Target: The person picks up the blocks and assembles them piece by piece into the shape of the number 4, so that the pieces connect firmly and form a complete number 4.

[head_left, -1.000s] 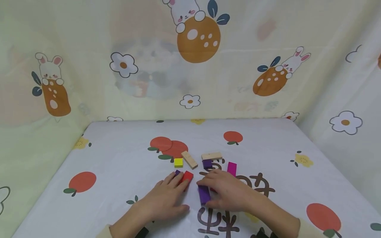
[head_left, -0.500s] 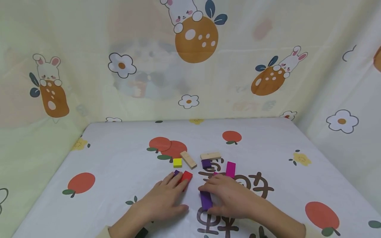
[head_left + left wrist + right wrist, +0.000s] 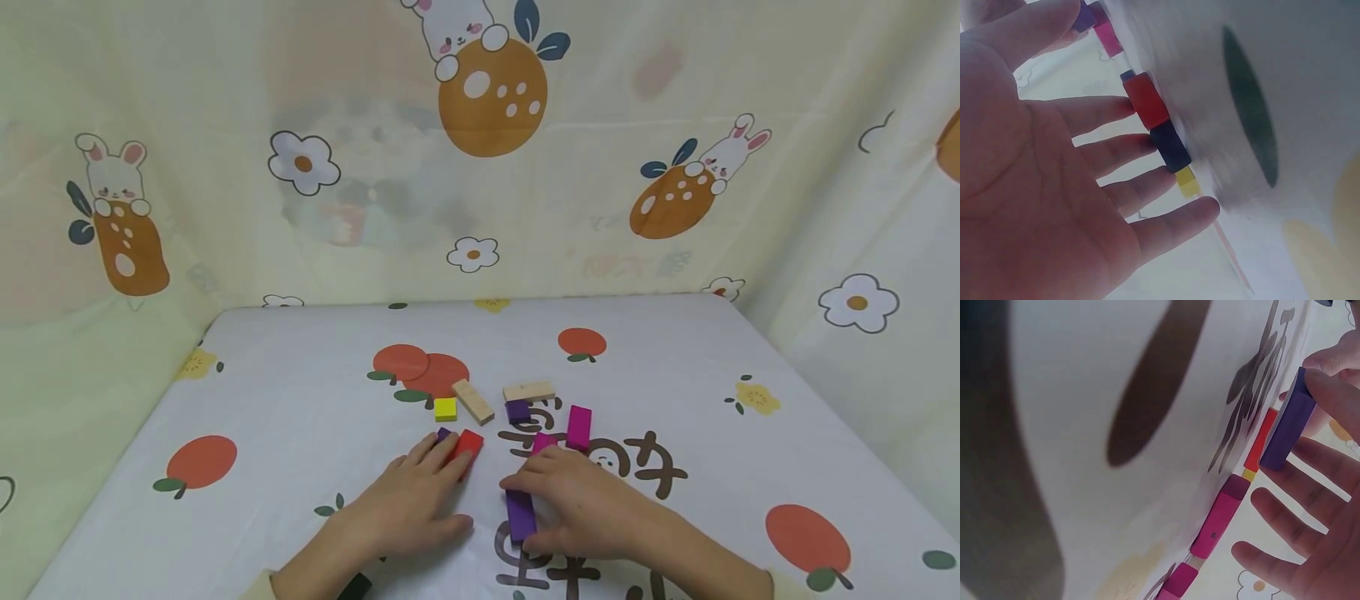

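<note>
My right hand point(image 3: 581, 504) pinches a long purple block point(image 3: 521, 518) by its two ends, thumb at the near end and index finger at the far end; its other fingers extend free in the right wrist view. Just beyond those fingers lies a magenta block point(image 3: 543, 442), partly covered in the head view. My left hand point(image 3: 412, 512) lies palm down with fingers extended, fingertips touching a red block point(image 3: 468, 447) and a dark purple block point(image 3: 1170, 146). The left thumb sticks out to the side, holding nothing.
Farther back are a yellow block point(image 3: 446, 409), two plain wooden blocks, one slanted point(image 3: 473, 402) and one crosswise point(image 3: 528, 391), and a small dark purple block point(image 3: 518, 412). Another magenta block point(image 3: 579, 427) lies right of them. A patterned curtain point(image 3: 360, 167) rises behind the table point(image 3: 300, 400).
My right hand has shifted slightly toward the table's near side with the purple block, uncovering more of the magenta block beyond it. My left hand stays in place.
</note>
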`<state>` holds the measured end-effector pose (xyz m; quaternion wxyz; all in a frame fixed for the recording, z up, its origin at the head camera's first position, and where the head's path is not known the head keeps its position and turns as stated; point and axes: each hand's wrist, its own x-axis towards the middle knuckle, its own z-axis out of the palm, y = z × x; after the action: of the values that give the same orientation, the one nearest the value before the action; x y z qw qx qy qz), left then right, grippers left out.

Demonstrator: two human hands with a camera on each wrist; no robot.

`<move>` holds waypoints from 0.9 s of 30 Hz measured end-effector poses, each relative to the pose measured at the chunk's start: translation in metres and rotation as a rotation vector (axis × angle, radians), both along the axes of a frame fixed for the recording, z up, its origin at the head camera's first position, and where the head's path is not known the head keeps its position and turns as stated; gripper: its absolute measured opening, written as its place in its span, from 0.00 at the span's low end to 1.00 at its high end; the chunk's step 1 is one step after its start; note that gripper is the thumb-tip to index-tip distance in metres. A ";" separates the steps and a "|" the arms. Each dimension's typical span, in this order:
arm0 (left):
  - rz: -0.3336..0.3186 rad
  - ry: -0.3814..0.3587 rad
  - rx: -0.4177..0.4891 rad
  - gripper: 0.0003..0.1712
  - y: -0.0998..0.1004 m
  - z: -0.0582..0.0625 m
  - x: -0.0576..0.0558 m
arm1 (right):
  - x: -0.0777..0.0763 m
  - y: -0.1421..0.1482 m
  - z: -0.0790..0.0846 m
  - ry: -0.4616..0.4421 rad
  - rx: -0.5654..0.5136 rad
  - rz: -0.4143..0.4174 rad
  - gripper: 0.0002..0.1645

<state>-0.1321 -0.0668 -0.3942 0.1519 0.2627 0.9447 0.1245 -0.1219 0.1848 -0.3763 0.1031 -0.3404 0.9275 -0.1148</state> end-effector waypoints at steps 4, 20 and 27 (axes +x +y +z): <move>-0.002 -0.002 0.006 0.47 -0.001 0.000 0.001 | 0.002 -0.001 -0.001 -0.002 0.005 0.003 0.35; -0.002 -0.002 0.008 0.47 -0.001 0.001 0.001 | 0.007 -0.001 -0.003 0.041 0.017 0.036 0.35; -0.006 0.001 0.006 0.47 -0.001 0.001 0.000 | 0.007 -0.001 -0.005 0.071 0.027 0.045 0.35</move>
<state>-0.1324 -0.0678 -0.3928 0.1510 0.2658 0.9436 0.1268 -0.1146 0.1835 -0.3814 0.0774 -0.3635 0.9242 -0.0879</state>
